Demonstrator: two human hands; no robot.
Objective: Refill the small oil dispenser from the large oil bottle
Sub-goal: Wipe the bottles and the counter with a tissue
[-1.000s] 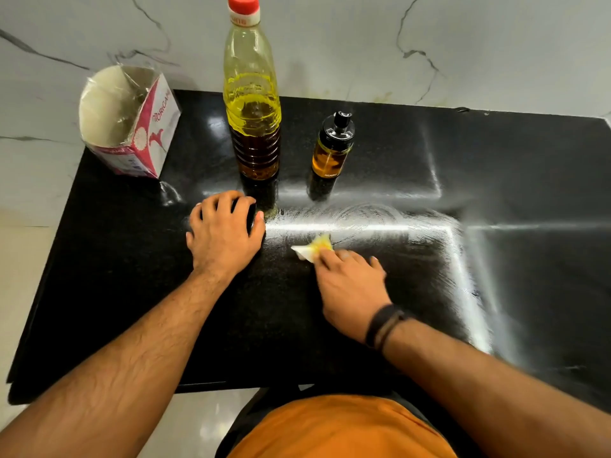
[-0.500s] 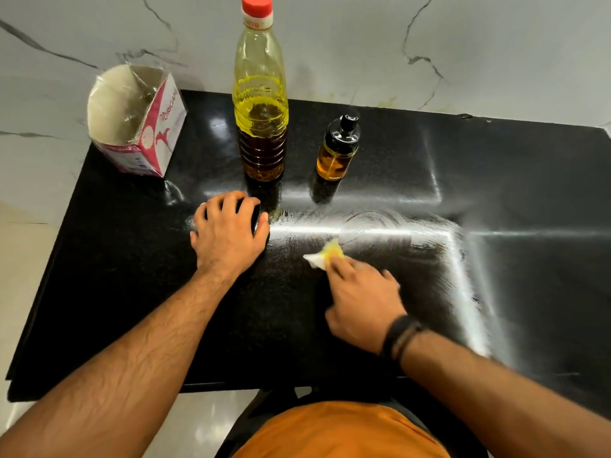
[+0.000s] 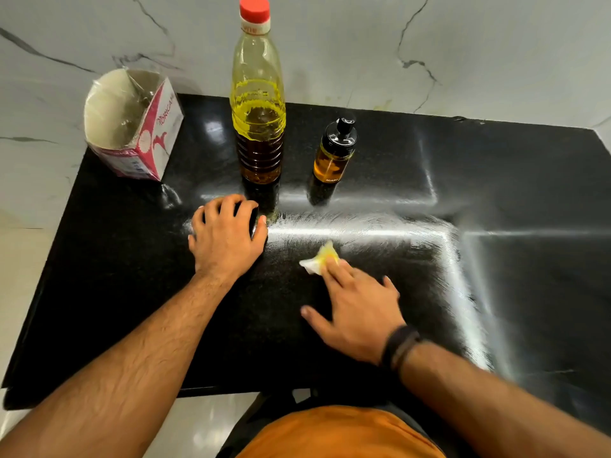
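At ten o'clock on the black stone counter (image 3: 496, 193) lies an opened pink-and-white carton (image 3: 139, 130); the left hand (image 3: 228, 239) curls over a small dark object I cannot make out. At twelve o'clock the tall clear plastic oil bottle with red cap (image 3: 258, 104) stands upright, long axis vertical, cap up, and the small amber glass dispenser with black pump top (image 3: 334, 152) is upright just beside it at one o'clock. The right hand (image 3: 357, 309), fingers straight, presses an oil-stained white tissue (image 3: 319, 259) onto the counter.

Black countertop (image 3: 496, 180) (glossy, smeared), large oil bottle (image 3: 258, 127), small oil dispenser (image 3: 334, 153), carton (image 3: 139, 127), tissue (image 3: 319, 259)

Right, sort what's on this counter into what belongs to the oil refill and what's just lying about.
Belongs to the refill:
large oil bottle
small oil dispenser
oily tissue under the right hand

Just lying about:
open carton
dark object under the left hand
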